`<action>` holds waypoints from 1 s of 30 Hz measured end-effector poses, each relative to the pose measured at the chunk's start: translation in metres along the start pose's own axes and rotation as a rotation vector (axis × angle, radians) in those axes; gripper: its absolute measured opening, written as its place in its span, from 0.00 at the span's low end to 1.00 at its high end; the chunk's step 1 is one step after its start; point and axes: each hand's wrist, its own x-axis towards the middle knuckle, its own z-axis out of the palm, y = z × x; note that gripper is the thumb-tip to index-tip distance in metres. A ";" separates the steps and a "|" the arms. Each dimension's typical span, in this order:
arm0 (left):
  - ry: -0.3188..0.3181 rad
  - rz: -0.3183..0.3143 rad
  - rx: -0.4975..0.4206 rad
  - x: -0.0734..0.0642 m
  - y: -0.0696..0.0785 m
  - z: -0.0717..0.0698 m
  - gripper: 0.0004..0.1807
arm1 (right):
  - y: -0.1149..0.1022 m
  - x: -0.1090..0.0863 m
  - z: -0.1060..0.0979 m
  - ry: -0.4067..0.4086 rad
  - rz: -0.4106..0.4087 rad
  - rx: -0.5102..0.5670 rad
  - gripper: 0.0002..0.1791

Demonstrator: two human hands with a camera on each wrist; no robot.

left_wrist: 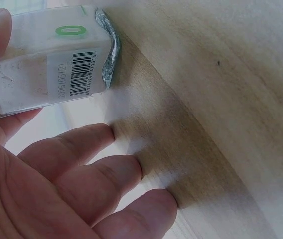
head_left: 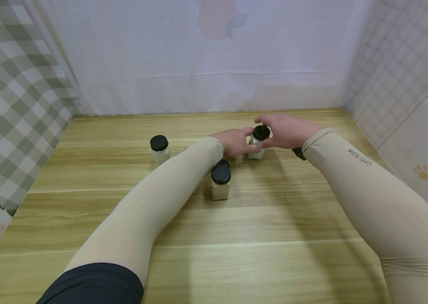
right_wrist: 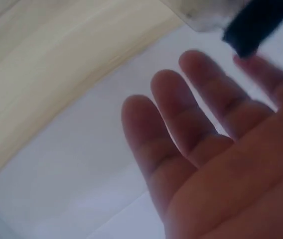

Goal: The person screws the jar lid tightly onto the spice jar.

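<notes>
A small square clear jar [head_left: 255,153] with pale contents and a black lid [head_left: 261,132] is between my two hands at the back of the table. My left hand [head_left: 234,142] pinches its body with thumb and index finger. In the left wrist view, the jar [left_wrist: 27,74] shows a barcode label and a green mark, and the other left fingers [left_wrist: 101,174] spread beside it near the wood. My right hand [head_left: 286,131] has thumb and index finger around the lid. The right wrist view shows that index fingertip at the lid [right_wrist: 261,25], the remaining fingers [right_wrist: 169,99] stretched out.
Left of my left forearm stands another black-lidded jar [head_left: 159,147]. A third jar [head_left: 220,188] is right of that forearm, with a further black lid [head_left: 223,163] partly hidden behind it. White curtain [head_left: 214,93] closes off the wooden table's [head_left: 267,261] back edge.
</notes>
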 end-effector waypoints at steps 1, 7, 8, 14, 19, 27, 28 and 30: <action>0.000 -0.002 0.000 0.000 0.000 0.000 0.49 | 0.000 0.000 -0.001 0.000 -0.011 -0.001 0.30; -0.010 -0.002 -0.022 0.000 0.000 0.000 0.49 | -0.002 0.002 -0.002 -0.015 -0.004 -0.015 0.16; -0.012 -0.003 -0.023 -0.001 0.000 0.000 0.49 | -0.003 0.003 -0.002 -0.016 -0.001 -0.018 0.15; -0.013 -0.003 -0.007 -0.002 0.000 -0.001 0.48 | -0.003 0.004 -0.001 -0.006 0.000 -0.044 0.15; -0.014 -0.003 0.005 -0.002 0.000 0.000 0.49 | -0.003 0.004 0.000 0.003 0.009 -0.041 0.17; -0.008 0.006 -0.004 0.000 -0.001 0.000 0.49 | -0.004 0.003 0.001 0.006 0.035 -0.039 0.17; -0.006 0.011 -0.002 0.000 -0.001 0.000 0.48 | -0.004 0.002 0.001 0.007 0.037 -0.038 0.18; -0.004 0.017 0.001 0.001 -0.001 0.000 0.48 | -0.005 0.002 0.002 0.010 0.040 -0.036 0.18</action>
